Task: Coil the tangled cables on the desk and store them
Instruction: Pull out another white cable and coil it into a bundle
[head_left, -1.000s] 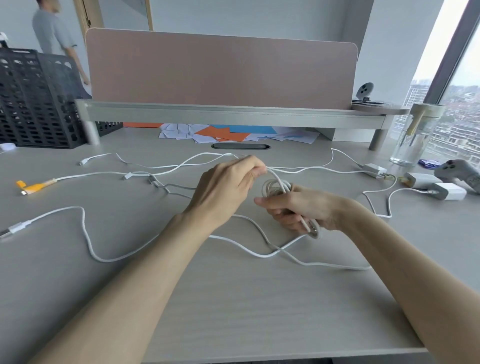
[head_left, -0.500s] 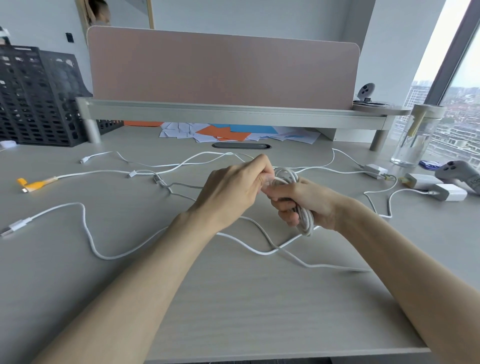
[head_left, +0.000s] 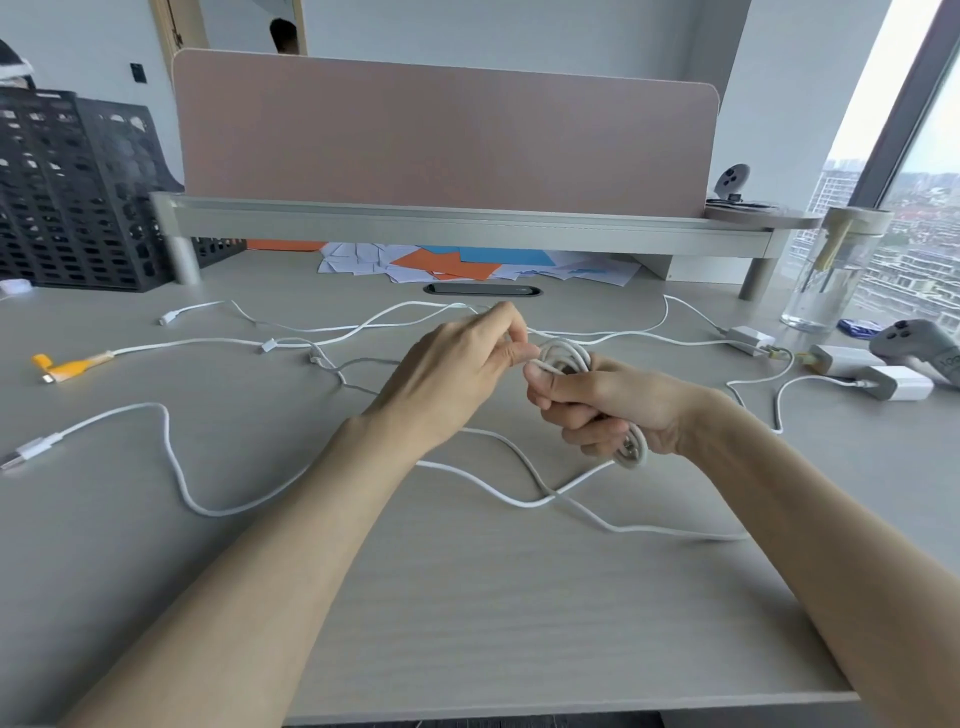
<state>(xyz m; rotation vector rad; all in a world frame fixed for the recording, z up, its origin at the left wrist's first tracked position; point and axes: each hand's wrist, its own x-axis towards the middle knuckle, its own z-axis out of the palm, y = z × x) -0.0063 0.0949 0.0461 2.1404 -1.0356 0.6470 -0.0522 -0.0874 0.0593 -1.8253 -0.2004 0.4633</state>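
A small coil of light grey cable (head_left: 563, 356) is held above the middle of the desk (head_left: 467, 597). My right hand (head_left: 597, 405) grips it, thumb pressed across the loops, and the coil's lower end pokes out below the fingers. My left hand (head_left: 457, 369) pinches the cable's end right beside the top of the coil. Several loose white cables (head_left: 171, 457) lie tangled across the desk, some passing under my hands. One cable at the left has an orange end (head_left: 67, 366).
White chargers (head_left: 898, 382) and a grey controller (head_left: 919, 348) lie at the right, beside a clear glass jar (head_left: 826, 270). A black mesh crate (head_left: 78, 192) stands at the back left. A grey shelf riser (head_left: 467, 221) spans the back, with coloured papers (head_left: 457, 262) under it.
My left hand brought the cable end onto the coil, and the two hands closed together. The coil rose slightly in my right hand.
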